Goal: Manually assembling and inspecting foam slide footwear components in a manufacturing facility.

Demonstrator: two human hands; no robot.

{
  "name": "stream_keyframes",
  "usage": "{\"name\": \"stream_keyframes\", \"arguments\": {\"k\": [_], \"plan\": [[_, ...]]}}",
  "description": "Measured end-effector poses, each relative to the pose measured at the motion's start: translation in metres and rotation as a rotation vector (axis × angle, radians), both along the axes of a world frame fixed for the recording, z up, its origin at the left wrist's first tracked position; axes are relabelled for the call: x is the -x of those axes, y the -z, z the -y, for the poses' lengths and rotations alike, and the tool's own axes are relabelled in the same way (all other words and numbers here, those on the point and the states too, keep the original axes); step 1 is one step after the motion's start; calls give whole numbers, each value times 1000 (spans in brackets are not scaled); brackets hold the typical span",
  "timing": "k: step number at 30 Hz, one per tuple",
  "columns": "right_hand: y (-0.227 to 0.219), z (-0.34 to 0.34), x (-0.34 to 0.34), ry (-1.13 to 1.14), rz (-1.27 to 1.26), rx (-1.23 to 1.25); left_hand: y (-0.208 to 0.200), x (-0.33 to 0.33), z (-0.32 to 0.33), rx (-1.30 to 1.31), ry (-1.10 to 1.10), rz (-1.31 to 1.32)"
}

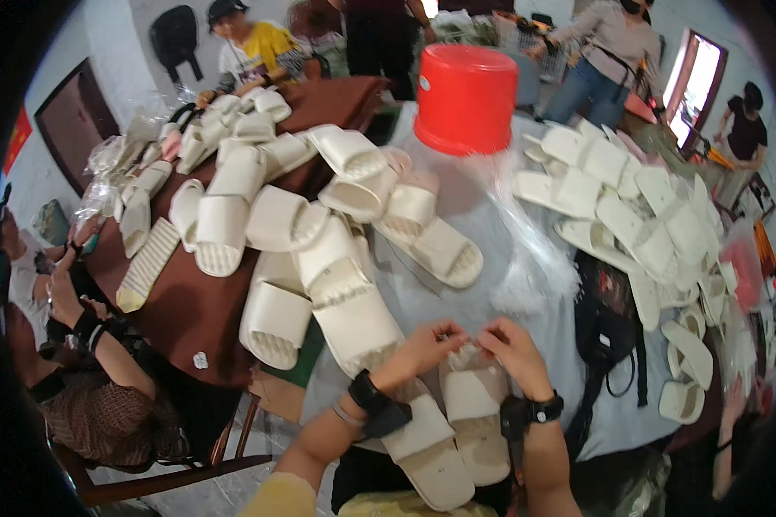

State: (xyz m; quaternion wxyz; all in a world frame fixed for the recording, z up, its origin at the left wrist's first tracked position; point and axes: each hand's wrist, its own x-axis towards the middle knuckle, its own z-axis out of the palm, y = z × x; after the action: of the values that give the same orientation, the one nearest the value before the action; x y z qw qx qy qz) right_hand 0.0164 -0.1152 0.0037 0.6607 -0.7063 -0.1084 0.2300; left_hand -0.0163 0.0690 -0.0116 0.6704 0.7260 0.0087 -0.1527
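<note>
Two cream slide slippers lie side by side at the table's near edge: the left slipper [416, 424] and the right slipper [477, 401]. Above their toe ends, my left hand [429, 346] and my right hand [510, 351] face each other with fingertips pinched. Whatever is between the fingertips is too small to make out. Just beyond them lies a loose bundle of thin clear plastic strands [530, 258]. To the left, a heap of cream slippers [328, 258] comes close to my left hand.
An upturned red bucket [466, 99] stands at the far side of the grey-covered table [457, 297]. Another slipper pile [638, 211] fills the right, beside a black strapped bag [608, 319]. Leftward, co-workers sit at a brown-covered table [185, 319] with more slippers.
</note>
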Motion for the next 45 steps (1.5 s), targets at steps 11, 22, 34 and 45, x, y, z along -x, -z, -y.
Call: {"name": "stream_keyframes", "arguments": {"k": [11, 22, 34, 45], "plan": [[-6, 0, -2, 7, -67, -28, -19, 2, 3, 39, -42, -8], [5, -3, -1, -23, -10, -105, -16, 4, 2, 63, -58, -30], [3, -1, -2, -25, -50, -88, -23, 5, 3, 71, -43, -21], [6, -3, -2, -64, 32, -63, -17, 3, 1, 40, -37, 34]]}}
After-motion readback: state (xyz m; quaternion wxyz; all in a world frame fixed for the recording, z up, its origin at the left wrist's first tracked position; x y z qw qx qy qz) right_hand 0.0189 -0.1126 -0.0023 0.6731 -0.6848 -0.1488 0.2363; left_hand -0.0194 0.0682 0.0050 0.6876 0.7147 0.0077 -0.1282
